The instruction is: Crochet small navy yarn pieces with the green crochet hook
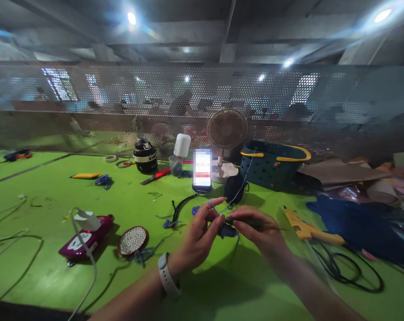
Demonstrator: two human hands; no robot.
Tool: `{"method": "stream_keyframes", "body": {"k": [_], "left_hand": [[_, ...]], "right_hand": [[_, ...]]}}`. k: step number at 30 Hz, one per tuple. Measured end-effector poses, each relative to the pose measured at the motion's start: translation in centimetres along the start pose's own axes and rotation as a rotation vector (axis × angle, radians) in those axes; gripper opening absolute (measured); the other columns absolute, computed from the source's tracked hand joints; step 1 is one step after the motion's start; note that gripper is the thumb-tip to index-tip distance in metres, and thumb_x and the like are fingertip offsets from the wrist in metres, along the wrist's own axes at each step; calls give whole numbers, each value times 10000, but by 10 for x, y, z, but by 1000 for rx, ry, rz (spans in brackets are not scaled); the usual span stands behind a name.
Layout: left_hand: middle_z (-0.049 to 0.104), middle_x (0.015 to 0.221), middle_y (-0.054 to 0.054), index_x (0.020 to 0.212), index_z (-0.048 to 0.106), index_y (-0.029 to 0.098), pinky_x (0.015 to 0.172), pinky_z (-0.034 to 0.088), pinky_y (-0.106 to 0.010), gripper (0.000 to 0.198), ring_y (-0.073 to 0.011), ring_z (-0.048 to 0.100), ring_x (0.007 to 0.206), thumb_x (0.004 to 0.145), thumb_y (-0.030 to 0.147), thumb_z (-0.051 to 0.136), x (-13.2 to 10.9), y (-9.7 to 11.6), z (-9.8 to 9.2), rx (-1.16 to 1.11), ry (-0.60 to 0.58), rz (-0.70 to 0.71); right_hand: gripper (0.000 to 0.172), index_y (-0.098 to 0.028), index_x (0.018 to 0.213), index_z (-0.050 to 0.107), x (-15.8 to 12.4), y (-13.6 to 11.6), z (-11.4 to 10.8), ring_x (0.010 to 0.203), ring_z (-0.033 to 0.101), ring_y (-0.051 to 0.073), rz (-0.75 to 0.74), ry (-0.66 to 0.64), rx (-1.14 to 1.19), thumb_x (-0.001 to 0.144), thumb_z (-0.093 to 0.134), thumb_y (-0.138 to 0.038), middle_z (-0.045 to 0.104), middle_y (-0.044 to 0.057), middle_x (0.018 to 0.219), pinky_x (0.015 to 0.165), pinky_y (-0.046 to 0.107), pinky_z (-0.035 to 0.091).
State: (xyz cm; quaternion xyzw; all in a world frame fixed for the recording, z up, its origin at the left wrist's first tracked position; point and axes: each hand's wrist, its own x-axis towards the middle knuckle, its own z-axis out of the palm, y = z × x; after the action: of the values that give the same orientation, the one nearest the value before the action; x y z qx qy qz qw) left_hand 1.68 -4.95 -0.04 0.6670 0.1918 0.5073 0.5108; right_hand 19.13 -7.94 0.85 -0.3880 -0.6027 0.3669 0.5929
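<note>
Left hand (202, 234) pinches a small blue yarn piece (227, 231); right hand (260, 229) grips a slim tool (229, 220) (mostly hidden by fingers). Piece sits between both hands, over the green table (228, 285). From it: dark yarn ball (233, 191), twelve o'clock; yellow glue gun (302, 229), three.

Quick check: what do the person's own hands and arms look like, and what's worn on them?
The left hand is ungloved, with a pale, smooth wristband at its wrist, strapped like a watch; a dial can't be seen. The right hand is ungloved too, with no band visible. No sleeves show on either side.
</note>
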Motion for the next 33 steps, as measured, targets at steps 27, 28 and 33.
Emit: {"method": "stream_keyframes", "body": {"k": [27, 28, 33], "left_hand": [[704, 919, -47, 1527, 234, 248, 941, 490, -445, 929, -204, 666, 910, 770, 251, 773, 11, 10, -19, 0, -152, -202], [711, 943, -59, 1530, 224, 249, 943, 491, -437, 923, -203, 668, 929, 781, 238, 764, 11, 10, -20, -38, -174, -215], [754, 909, -79, 1539, 185, 206, 883, 523, -394, 943, -194, 698, 885, 786, 175, 752, 13, 10, -23, -197, -224, -333]], "right_hand": [[160, -356, 977, 767, 0, -12, -3, 966, 725, 215, -123, -141, -228, 844, 711, -289, 787, -2, 997, 1016, 456, 486], [165, -356, 973, 771, 2, -13, -4, 940, 729, 210, -132, -137, -227, 837, 718, -280, 789, 0, 974, 971, 433, 520], [169, -340, 966, 782, 7, -13, -9, 829, 721, 184, -169, -128, -196, 818, 742, -268, 779, 16, 894, 726, 313, 597]]}}
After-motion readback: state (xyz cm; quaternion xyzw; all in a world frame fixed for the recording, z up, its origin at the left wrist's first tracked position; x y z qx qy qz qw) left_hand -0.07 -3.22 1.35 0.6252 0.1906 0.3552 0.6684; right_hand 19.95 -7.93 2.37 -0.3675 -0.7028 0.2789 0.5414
